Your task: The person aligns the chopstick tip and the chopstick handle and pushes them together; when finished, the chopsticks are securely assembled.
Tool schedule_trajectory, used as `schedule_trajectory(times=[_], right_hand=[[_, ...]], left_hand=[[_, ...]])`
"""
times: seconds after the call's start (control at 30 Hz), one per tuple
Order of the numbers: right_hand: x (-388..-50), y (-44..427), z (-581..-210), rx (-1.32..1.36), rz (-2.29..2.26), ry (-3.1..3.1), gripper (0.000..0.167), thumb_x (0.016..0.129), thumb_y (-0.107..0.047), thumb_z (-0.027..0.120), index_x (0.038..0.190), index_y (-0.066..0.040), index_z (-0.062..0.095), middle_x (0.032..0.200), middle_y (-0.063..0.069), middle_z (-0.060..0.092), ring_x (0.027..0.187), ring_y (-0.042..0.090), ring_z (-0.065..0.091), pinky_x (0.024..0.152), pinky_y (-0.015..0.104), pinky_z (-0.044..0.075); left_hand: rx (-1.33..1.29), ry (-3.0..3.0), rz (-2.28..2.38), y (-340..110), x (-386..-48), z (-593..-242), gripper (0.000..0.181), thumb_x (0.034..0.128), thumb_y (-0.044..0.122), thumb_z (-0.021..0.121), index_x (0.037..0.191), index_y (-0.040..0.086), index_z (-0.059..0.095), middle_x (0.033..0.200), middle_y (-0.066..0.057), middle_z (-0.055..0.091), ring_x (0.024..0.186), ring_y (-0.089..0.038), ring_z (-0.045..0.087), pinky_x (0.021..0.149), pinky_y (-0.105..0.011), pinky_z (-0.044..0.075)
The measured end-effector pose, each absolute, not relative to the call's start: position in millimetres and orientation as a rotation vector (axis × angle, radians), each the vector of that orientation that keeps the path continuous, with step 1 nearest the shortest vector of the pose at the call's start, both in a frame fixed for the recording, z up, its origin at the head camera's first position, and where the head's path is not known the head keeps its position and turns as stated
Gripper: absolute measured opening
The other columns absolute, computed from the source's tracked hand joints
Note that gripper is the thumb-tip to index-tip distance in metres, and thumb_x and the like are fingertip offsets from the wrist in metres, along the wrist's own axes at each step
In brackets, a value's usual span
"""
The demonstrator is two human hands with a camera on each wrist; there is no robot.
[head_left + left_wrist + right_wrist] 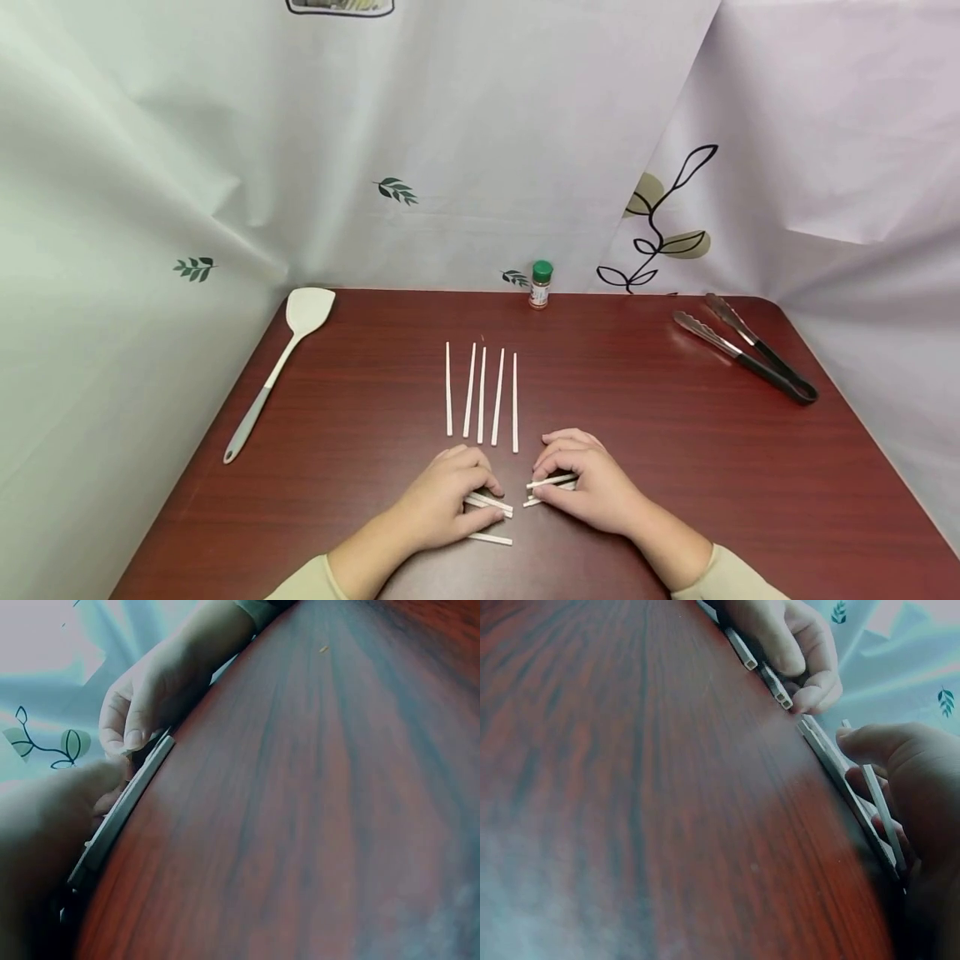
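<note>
In the head view, five-odd white chopsticks (pixel 482 396), several in all, lie side by side mid-table, roughly pointing away from me. Nearer, my left hand (pixel 450 500) curls its thumb and fingers about two chopsticks (pixel 495 504) low at the table. Another chopstick (pixel 491 540) pokes out from beneath that hand. Opposite it, my right hand (pixel 592 483) grips a chopstick (pixel 550 481) lifted at a slant, clearly seen as a tilted chopstick (pixel 883 814) in the right wrist view. More chopsticks (pixel 832 761) lie under those right fingers. Both hands hide the far ends.
A white spatula (pixel 281 367) with a grey handle lies at the left edge. Metal tongs (pixel 746 348) with black handles lie at the right. A green-capped spice jar (pixel 540 285) stands at the back, near the patterned white cloth (pixel 465 125) surrounding the table.
</note>
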State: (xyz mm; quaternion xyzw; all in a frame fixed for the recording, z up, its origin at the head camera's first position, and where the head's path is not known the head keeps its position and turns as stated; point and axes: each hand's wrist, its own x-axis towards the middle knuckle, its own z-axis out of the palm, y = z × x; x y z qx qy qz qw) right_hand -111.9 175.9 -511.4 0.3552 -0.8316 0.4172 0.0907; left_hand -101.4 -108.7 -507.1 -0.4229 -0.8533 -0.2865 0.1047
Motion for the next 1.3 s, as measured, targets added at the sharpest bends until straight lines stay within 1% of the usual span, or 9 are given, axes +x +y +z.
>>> schedule_trajectory(times=[0.13, 0.3, 0.5, 0.6, 0.87, 1.0, 1.07, 1.17, 1.3], right_hand=[[-111.8, 174.5, -511.5, 1.061, 1.224, -2.471, 0.015, 0.087, -0.024, 0.089, 0.092, -0.033, 0.078, 0.101, -0.026, 0.069, 0.122, 0.024, 0.063, 0.108, 0.041, 0.038], [-110.1, 173.6, -510.2, 1.04, 1.227, -2.485, 0.009, 0.09, -0.029, 0.086, 0.091, -0.031, 0.077, 0.099, -0.027, 0.068, 0.122, 0.025, 0.063, 0.107, 0.046, 0.038], [-106.6, 170.9, -507.8, 1.016, 1.195, -2.516, 0.024, 0.083, -0.019, 0.09, 0.09, -0.036, 0.074, 0.096, -0.029, 0.067, 0.122, 0.023, 0.063, 0.104, 0.051, 0.04], [-104.4, 169.2, -507.0, 1.012, 1.189, -2.53, 0.024, 0.083, -0.02, 0.091, 0.09, -0.036, 0.074, 0.093, -0.03, 0.066, 0.119, 0.019, 0.064, 0.103, 0.052, 0.041], [-101.0, 166.3, -508.9, 1.016, 1.205, -2.49, 0.008, 0.092, -0.027, 0.085, 0.093, -0.029, 0.077, 0.093, -0.029, 0.067, 0.107, 0.013, 0.065, 0.097, 0.046, 0.044], [-100.1, 163.1, -509.2, 1.029, 1.271, -2.405, 0.012, 0.091, -0.02, 0.085, 0.095, -0.027, 0.076, 0.093, -0.022, 0.066, 0.096, 0.006, 0.064, 0.092, 0.036, 0.045], [-99.4, 160.4, -509.0, 1.065, 1.291, -2.348, 0.017, 0.09, -0.015, 0.086, 0.097, -0.026, 0.076, 0.094, -0.02, 0.067, 0.092, 0.004, 0.062, 0.089, 0.032, 0.043], [-98.6, 156.6, -508.3, 1.158, 1.262, -2.251, 0.023, 0.089, -0.009, 0.085, 0.104, -0.025, 0.077, 0.096, -0.019, 0.069, 0.092, 0.004, 0.059, 0.09, 0.031, 0.04], [-99.6, 155.8, -508.9, 1.252, 1.192, -2.185, 0.027, 0.089, -0.01, 0.084, 0.112, -0.025, 0.08, 0.096, -0.019, 0.068, 0.093, 0.004, 0.057, 0.092, 0.034, 0.036]], left_hand=[[-1.252, -2.512, -0.844, -109.3, -100.6, -505.6, 0.019, 0.083, 0.033, 0.09, 0.091, 0.026, 0.075, 0.093, 0.018, 0.059, 0.089, -0.002, 0.053, 0.087, -0.031, 0.047], [-1.222, -2.557, -0.854, -107.2, -100.3, -504.4, 0.021, 0.0823, 0.033, 0.09, 0.089, 0.028, 0.071, 0.09, 0.018, 0.06, 0.088, -0.002, 0.053, 0.087, -0.032, 0.048], [-1.194, -2.58, -0.865, -106.4, -100.1, -506.3, 0.021, 0.0838, 0.033, 0.089, 0.089, 0.028, 0.07, 0.091, 0.018, 0.06, 0.088, -0.002, 0.053, 0.087, -0.032, 0.047], [-1.184, -2.58, -0.863, -106.5, -100.3, -506.9, 0.019, 0.0869, 0.032, 0.087, 0.091, 0.027, 0.069, 0.094, 0.018, 0.06, 0.09, -0.003, 0.054, 0.087, -0.032, 0.047], [-1.158, -2.505, -0.95, -105.1, -101.6, -508.6, 0.015, 0.0953, 0.029, 0.08, 0.096, 0.024, 0.066, 0.095, 0.017, 0.062, 0.092, -0.003, 0.058, 0.088, -0.033, 0.049], [-1.166, -2.466, -0.967, -104.5, -101.9, -509.1, 0.016, 0.0955, 0.026, 0.08, 0.097, 0.023, 0.064, 0.093, 0.016, 0.062, 0.089, -0.003, 0.059, 0.088, -0.034, 0.05], [-1.186, -2.453, -0.97, -104.3, -102.0, -509.2, 0.016, 0.0953, 0.025, 0.08, 0.097, 0.022, 0.064, 0.093, 0.015, 0.063, 0.089, -0.004, 0.06, 0.088, -0.034, 0.051], [-1.222, -2.431, -0.982, -104.0, -102.2, -509.1, 0.014, 0.0956, 0.022, 0.08, 0.098, 0.02, 0.065, 0.094, 0.014, 0.064, 0.09, -0.004, 0.061, 0.089, -0.033, 0.051], [-1.264, -2.369, -0.993, -103.6, -103.6, -509.7, 0.011, 0.0974, 0.02, 0.077, 0.1, 0.02, 0.066, 0.097, 0.013, 0.065, 0.092, -0.004, 0.063, 0.089, -0.029, 0.05]])
